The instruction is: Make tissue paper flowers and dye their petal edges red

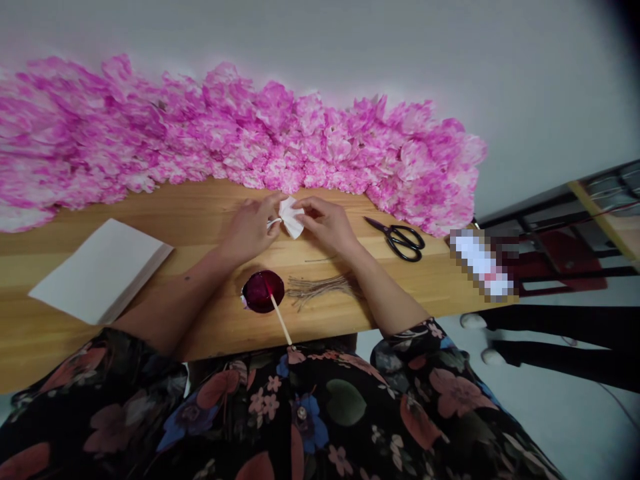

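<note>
A small white folded paper flower (291, 219) is held between my two hands above the middle of the wooden table. My left hand (253, 228) pinches its gathered, narrow end at the left. The fingers of my right hand (325, 223) are closed on the fan-like right edge. Below the hands stands a small bowl of dark red liquid (260, 293), with a thin wooden stick (281, 320) leaning out of it. Beside the bowl lies a bundle of thin wires (320, 287), partly hidden by my right forearm.
Pink and white paper flowers (280, 133) are piled along the table's back edge. Black-handled scissors (397, 238) lie to the right. A stack of white paper (103, 267) is at the left. Another person's legs (560, 340) show at the right.
</note>
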`<state>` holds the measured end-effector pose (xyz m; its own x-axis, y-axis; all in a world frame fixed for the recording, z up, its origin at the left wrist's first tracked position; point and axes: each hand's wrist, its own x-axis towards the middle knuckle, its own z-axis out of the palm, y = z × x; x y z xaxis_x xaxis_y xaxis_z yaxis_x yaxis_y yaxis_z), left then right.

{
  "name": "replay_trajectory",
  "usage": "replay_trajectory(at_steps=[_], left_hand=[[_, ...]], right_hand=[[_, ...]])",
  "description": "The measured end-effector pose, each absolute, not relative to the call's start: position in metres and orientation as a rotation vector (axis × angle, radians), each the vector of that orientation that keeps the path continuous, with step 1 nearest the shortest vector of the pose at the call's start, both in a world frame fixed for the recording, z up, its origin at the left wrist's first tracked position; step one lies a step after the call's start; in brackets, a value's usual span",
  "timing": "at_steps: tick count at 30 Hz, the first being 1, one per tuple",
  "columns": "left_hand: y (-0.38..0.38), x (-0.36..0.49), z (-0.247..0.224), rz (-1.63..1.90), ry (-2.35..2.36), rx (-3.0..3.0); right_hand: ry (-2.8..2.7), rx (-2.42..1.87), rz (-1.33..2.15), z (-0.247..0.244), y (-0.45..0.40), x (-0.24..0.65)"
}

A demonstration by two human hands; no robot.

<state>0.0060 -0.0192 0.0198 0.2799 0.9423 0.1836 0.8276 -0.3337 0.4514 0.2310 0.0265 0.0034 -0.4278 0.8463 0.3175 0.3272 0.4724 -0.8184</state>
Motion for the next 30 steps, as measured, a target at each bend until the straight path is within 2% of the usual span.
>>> replay_trajectory(at_steps=[9,15,30], left_hand=[[-0.018,0.004,0.017,0.695,1.741,2.267],[-0.020,0.007,0.020,0.662,1.737,2.279],[-0.017,0.003,0.018,0.669,1.781,2.257]], right_hand=[[-1.864,-0.993,0.870,0.016,0.025,0.234],[-1.883,-1.054,0.985,-0.003,0.022,0.222],[-1.866,-1.073,0.738,0.010,0.022,0.229]])
